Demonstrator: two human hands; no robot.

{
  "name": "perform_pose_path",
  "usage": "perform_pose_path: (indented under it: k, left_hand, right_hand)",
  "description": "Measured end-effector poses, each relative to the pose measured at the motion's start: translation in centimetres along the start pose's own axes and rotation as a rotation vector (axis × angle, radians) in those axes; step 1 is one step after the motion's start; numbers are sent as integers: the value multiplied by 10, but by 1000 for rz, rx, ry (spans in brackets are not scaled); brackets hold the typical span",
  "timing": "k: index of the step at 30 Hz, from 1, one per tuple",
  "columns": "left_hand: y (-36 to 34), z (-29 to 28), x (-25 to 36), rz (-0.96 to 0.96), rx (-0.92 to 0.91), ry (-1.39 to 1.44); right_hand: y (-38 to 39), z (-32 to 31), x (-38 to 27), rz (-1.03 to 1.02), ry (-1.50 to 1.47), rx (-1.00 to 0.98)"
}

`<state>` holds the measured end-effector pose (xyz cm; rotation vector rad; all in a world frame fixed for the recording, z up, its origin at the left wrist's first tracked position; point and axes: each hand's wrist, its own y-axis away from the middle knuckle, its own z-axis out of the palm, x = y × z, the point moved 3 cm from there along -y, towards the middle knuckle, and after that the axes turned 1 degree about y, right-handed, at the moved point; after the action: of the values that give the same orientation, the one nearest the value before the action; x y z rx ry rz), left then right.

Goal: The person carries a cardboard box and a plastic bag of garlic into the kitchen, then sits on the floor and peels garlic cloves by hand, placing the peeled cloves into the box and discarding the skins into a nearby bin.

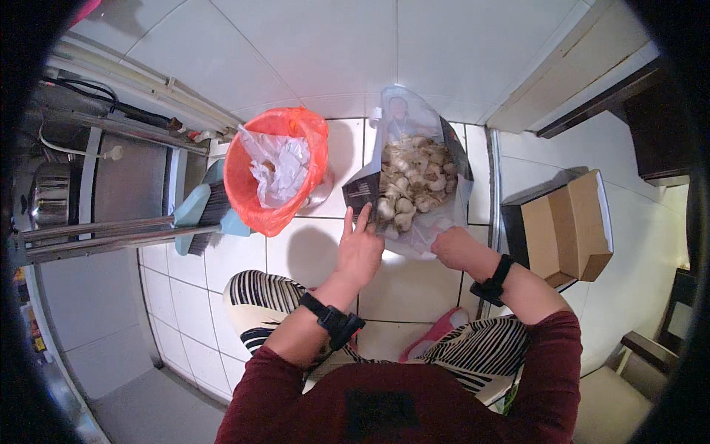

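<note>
A plastic bag [461, 194] lies opened out on the tiled floor, with many garlic bulbs [414, 177] and loose skins heaped in it. My left hand [360, 250] is at the bag's near left corner, its index and middle fingers stretched out and apart against a dark printed flap [360, 194]. At the near right edge, my right hand [457, 249] is closed, with the clear plastic bunched at its fingers. The garlic lies beyond both hands, and neither hand has a bulb visible in it.
An orange-lined bin [275, 219] with crumpled white plastic [285, 172] inside stands left of the bag. Beside it are a broom [201, 214] and metal poles [103, 233]. On the right sits an open cardboard box [566, 229]. A white tiled wall [333, 52] rises behind.
</note>
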<state>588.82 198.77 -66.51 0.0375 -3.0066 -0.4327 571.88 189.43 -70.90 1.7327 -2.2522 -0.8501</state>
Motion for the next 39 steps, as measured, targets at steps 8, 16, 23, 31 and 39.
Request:
perform_pose_path:
  k: [8, 16, 23, 31, 39]
  left_hand:
    - [49, -8, -20, -174, -106, 45]
    - [59, -4, -3, -158, 26, 84]
    - [65, -9, -10, -182, -39, 51]
    - [65, -25, 4, -33, -103, 115]
    - [7, -6, 61, -98, -96, 858]
  right_hand:
    - [8, 14, -4, 47, -721, -720]
    - [-76, 13, 23, 125, -203, 149]
    - [-63, 63, 20, 210, -163, 198]
    - [1, 66, 11, 252, -178, -228]
    - [38, -41, -19, 301, -1296, 526]
